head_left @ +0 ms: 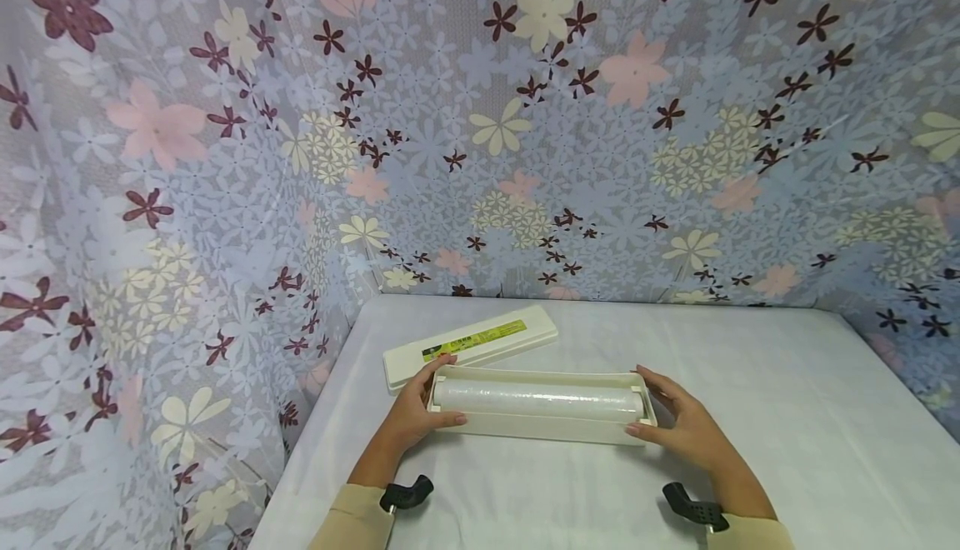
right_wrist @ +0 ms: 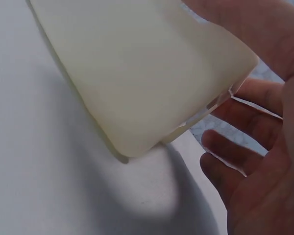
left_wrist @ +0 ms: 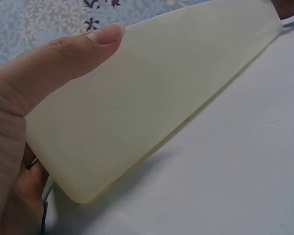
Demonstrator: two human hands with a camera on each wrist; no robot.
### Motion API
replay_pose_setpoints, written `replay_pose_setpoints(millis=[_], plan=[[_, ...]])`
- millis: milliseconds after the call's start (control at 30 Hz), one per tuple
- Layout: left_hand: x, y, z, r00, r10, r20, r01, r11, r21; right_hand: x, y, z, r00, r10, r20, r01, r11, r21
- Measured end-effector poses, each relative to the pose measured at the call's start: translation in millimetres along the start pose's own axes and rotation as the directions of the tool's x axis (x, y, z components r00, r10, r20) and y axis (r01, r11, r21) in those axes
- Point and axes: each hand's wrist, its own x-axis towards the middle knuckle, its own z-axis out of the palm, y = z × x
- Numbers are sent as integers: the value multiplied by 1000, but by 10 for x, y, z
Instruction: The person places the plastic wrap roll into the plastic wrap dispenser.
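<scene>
Head view: the left hand [head_left: 411,417] and right hand [head_left: 681,418] grip opposite ends of an open, cream, oblong plastic box [head_left: 525,427], a glossy whitish film roll [head_left: 536,398] inside, over a white-covered table [head_left: 765,375]; just beyond, slightly left, sits a flat cream lid [head_left: 480,352]. Left wrist: thumb laid along smooth, matte plastic. Right wrist: rounded corner, thumb over the wall, fingers partly bent, slightly spread.
</scene>
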Motion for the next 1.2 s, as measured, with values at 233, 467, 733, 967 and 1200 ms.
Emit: replay_pose_setpoints(millis=[233,467,733,967,1200], plan=[[16,-3,-3,1000,-4,0,4,1000,-3,27,70,40,999,22,29,-26,990,140],[5,2,-2,1000,2,-6,-2,1000,-9,31,65,100,995,79,64,-93,960,263],[-5,16,2,1000,-4,-15,4,1000,-1,18,25,105,990,126,58,-137,951,277],[-28,27,9,1000,-25,-7,25,1000,0,-24,59,123,988,147,57,-157,945,286],[-60,43,45,999,-38,-15,38,999,26,-30,65,137,992,116,45,-124,941,315]])
